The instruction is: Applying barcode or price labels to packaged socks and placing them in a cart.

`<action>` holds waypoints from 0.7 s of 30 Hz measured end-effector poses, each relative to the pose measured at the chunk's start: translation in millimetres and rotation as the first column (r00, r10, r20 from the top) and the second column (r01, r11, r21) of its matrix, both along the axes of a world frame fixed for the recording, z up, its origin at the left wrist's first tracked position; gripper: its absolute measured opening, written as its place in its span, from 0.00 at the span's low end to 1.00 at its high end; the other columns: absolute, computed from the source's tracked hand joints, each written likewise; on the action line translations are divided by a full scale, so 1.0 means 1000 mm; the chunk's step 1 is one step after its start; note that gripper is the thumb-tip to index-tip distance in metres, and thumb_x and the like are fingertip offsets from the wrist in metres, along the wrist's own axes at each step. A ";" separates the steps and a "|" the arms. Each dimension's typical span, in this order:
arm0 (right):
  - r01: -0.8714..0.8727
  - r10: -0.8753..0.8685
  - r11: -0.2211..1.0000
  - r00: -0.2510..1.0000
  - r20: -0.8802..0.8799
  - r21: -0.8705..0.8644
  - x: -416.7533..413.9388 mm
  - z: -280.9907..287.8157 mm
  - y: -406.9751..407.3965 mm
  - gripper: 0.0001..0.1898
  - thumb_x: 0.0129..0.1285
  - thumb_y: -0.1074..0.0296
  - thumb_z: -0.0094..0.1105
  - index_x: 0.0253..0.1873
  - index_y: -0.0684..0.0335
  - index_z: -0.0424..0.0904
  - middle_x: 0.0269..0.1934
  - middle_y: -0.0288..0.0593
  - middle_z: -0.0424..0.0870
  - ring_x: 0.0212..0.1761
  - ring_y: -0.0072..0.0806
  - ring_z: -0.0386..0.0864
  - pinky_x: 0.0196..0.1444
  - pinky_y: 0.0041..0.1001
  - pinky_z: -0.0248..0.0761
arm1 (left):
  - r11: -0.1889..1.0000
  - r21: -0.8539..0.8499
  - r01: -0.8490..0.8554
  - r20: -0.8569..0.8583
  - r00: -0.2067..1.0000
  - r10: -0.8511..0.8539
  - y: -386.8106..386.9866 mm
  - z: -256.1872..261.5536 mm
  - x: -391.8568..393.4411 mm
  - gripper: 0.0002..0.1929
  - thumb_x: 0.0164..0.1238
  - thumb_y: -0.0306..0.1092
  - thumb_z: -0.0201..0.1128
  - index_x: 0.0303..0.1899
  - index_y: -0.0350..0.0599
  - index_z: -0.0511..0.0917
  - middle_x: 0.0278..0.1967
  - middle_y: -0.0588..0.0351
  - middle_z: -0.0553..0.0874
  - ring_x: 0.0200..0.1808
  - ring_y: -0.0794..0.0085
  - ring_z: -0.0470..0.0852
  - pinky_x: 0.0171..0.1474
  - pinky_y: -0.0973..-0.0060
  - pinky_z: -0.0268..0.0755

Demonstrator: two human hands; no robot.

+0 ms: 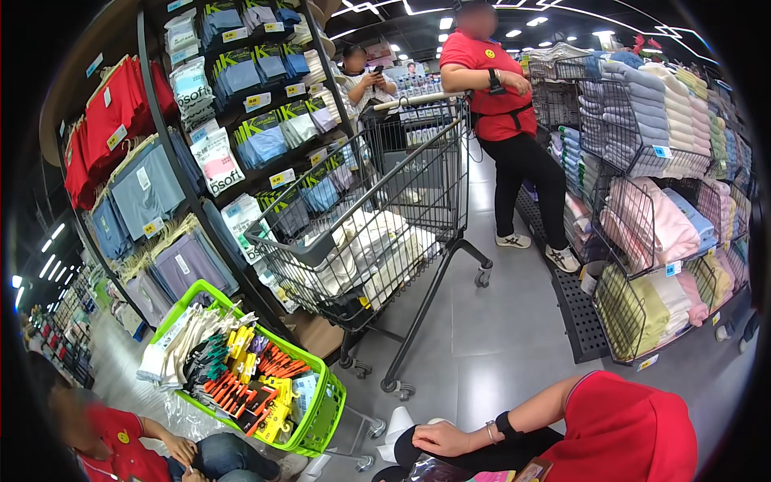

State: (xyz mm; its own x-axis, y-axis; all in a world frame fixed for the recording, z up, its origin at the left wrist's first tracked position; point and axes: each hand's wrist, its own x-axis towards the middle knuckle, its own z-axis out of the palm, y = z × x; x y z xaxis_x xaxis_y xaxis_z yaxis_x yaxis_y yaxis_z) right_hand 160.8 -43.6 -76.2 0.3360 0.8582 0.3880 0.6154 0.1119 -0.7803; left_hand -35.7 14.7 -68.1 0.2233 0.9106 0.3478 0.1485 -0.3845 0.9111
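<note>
My right hand rests on my black-trousered knee, holding nothing, its fingers draped loosely over it. A bracelet and a black wristband circle that wrist. My left hand is out of view. By my lap, partly cut off by the lower edge, lies a package in clear, shiny plastic. To the left of my knee stands a bright green plastic shopping basket on a wheeled frame. It is full of orange, yellow and dark green plastic hangers, with cream-coloured cloth items at its far left end.
Beyond the basket stands a wire shopping cart holding white packs. Clothing racks line the left; wire bins of folded towels the right. A person in red leans at the cart, another holds a phone, and one sits lower left.
</note>
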 end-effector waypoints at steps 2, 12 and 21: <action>-0.002 0.002 1.000 1.000 -0.005 -0.006 0.000 -0.003 0.001 0.07 0.64 0.65 0.51 0.36 0.62 0.72 0.29 0.43 0.75 0.28 0.40 0.75 0.32 0.32 0.67 | 0.997 0.079 0.020 -0.039 0.999 -0.017 0.003 -0.007 0.000 0.07 0.61 0.20 0.51 0.35 0.35 0.79 0.36 0.46 0.82 0.41 0.56 0.78 0.49 0.65 0.69; -0.004 0.004 1.000 1.000 0.028 -0.022 -0.001 -0.007 0.004 0.09 0.65 0.63 0.51 0.38 0.63 0.73 0.31 0.45 0.77 0.30 0.44 0.76 0.31 0.35 0.69 | 0.991 0.104 0.084 -0.160 0.985 -0.067 -0.002 0.001 -0.003 0.09 0.66 0.30 0.52 0.41 0.38 0.79 0.39 0.45 0.80 0.44 0.54 0.74 0.51 0.64 0.65; 0.001 -0.001 1.000 1.000 0.012 -0.006 -0.001 -0.007 0.004 0.09 0.65 0.63 0.51 0.38 0.64 0.73 0.31 0.45 0.77 0.31 0.43 0.77 0.32 0.34 0.69 | 0.980 0.164 0.116 -0.240 0.968 -0.075 0.002 -0.001 -0.002 0.08 0.60 0.24 0.54 0.37 0.39 0.80 0.36 0.46 0.80 0.42 0.54 0.74 0.49 0.63 0.65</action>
